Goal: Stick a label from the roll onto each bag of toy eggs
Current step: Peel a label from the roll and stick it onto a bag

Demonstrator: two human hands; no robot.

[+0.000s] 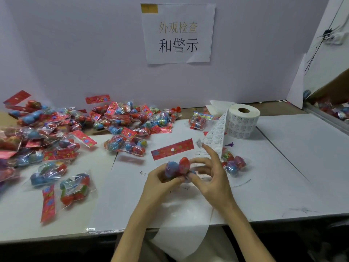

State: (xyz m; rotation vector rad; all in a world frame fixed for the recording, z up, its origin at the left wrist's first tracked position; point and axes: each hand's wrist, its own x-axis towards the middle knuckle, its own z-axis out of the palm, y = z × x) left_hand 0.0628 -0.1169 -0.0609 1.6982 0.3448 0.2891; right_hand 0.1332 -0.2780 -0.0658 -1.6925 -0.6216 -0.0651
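- White paper covers the worktop point(283, 167) in the head view; a printed sign point(178, 33) is taped to the back panel.
- Towards the near edge, at mid-width: the held bag point(177, 168) of red and blue toy eggs, with a red header card point(172, 149) just beyond it.
- At its left end, the left hand point(160, 179), fingers curled round it.
- At its right end, the right hand point(211, 178): thumb and lower fingers pinch the film; the raised index finger carries one small label point(198, 143) on its tip.
- Near the far edge, right of centre: the roll point(242, 120), standing on end; its strip point(215, 138) runs behind the right hand and hangs over the near edge.
- Far left corner and left edge: a pile of bags point(75, 129); one loose bag point(234, 164) lies just right of the hands.
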